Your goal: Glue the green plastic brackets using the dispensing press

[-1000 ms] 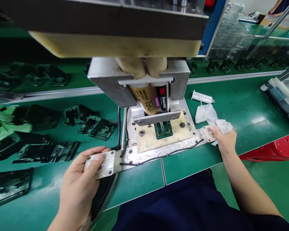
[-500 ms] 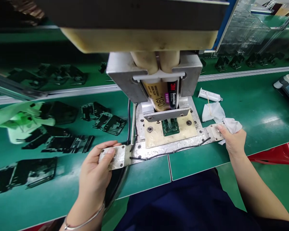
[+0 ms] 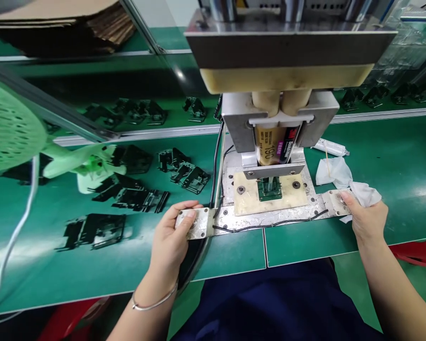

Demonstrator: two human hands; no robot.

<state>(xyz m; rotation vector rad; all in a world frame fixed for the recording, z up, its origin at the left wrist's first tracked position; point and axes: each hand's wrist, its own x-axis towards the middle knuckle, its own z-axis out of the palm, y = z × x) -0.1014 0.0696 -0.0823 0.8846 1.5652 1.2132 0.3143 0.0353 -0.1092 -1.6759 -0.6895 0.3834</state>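
My left hand point(image 3: 174, 237) grips the left end plate point(image 3: 201, 223) of a metal bar, its thumb on the round button there. At the other end, my right hand point(image 3: 369, 220) wraps round the right end plate point(image 3: 335, 202), thumb on top. Between them stands a press point(image 3: 280, 57) with a dual-barrel adhesive cartridge point(image 3: 274, 144) in its metal bracket. Below the cartridge, a small green circuit board point(image 3: 270, 194) sits in a cream fixture plate point(image 3: 246, 206). The cartridge's tip reaches down to the board; whether it touches, I cannot tell. A crumpled white tissue point(image 3: 366, 193) lies by my right fingers.
Several dark circuit boards point(image 3: 140, 200) lie on the left of the green bench, near a green fan point(image 3: 12, 125) with a white cord point(image 3: 19, 227). More boards line the back shelf. A used-looking syringe tube point(image 3: 332, 148) and another tissue point(image 3: 335, 171) lie at right.
My view has swung left and backed off, so everything sits further right and the green fan shows. Both hands keep the same hold on the end plates.
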